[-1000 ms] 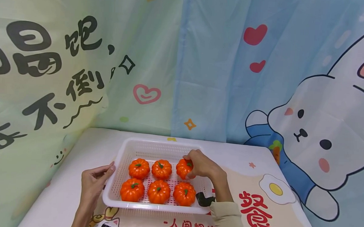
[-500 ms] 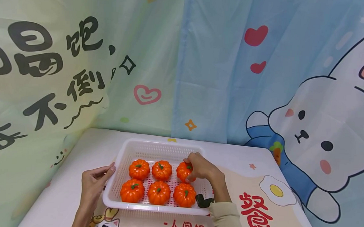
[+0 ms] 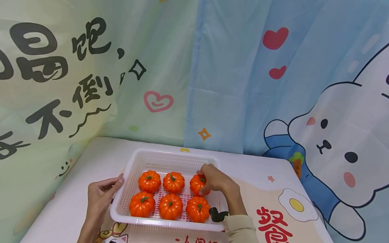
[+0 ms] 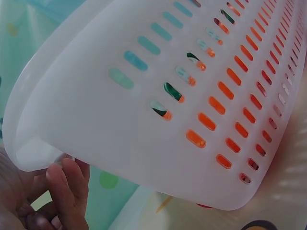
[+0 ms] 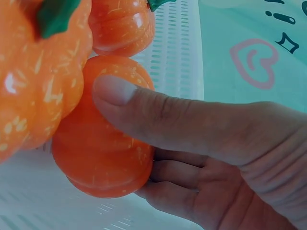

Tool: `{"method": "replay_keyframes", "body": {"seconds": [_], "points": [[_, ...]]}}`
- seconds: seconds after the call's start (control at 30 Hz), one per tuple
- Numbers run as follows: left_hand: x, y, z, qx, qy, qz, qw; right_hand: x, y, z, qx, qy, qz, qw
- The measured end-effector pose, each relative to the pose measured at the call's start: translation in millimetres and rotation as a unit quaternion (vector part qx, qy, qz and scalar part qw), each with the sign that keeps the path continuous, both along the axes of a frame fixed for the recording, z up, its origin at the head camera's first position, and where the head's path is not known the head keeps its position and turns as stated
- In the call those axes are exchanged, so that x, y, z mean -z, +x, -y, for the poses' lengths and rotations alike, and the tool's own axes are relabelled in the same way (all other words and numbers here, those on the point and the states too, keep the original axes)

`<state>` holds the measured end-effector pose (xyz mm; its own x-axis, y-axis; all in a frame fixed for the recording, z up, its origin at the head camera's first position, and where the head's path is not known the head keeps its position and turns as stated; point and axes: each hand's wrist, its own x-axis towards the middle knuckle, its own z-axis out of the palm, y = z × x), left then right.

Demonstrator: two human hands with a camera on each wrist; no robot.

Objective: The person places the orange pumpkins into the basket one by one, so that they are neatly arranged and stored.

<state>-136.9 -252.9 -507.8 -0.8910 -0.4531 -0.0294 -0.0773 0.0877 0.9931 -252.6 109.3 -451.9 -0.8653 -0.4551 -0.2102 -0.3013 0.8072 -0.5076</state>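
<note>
Several glossy orange toy pumpkins with green stems stand in two rows inside a white plastic basket [image 3: 165, 223]. My right hand [image 3: 216, 179] grips the back-right pumpkin [image 3: 196, 185] between thumb and fingers. In the right wrist view, the thumb lies across this pumpkin [image 5: 103, 158], which is close against a neighbouring pumpkin [image 5: 38, 91]. My left hand [image 3: 100, 197] holds the basket's left rim. The left wrist view has its curled fingers [image 4: 72, 189] under the rim's corner, and orange shows through the slots in the basket wall [image 4: 120, 129].
A black object [image 3: 217, 215] sits below the right wrist, by the basket's front-right corner. The basket rests on a table [image 3: 66, 203] with a printed cover. Behind the table hangs a printed curtain [image 3: 221, 83].
My right hand and the pumpkin it holds have shifted slightly toward the front row. The left hand stays at the basket's rim, and the head view has moved only a little.
</note>
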Motion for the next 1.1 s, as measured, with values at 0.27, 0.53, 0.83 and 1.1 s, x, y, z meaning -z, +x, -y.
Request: {"method": "replay_keyframes", "body": {"seconds": [0.27,0.53,0.83,1.1], "points": [[-1.3,-0.5,-0.6,-0.001,-0.004,0.004,1.0,1.4,-2.5,0.5,-0.004,0.003,0.002,1.0],[-1.7,-1.2,1.1,-0.002,-0.001,0.009,1.0,4.0,-5.1,2.6,-0.007,0.003,0.005,1.0],[-1.8,-0.4,1.1,0.0,-0.002,0.019,0.9998,6.1,-3.5,2.8,0.004,-0.006,0.014,1.0],[-1.4,-0.1,0.9,-0.002,-0.005,0.022,0.9997,7.0,-1.6,3.4,0.005,-0.012,0.013,1.0]]}}
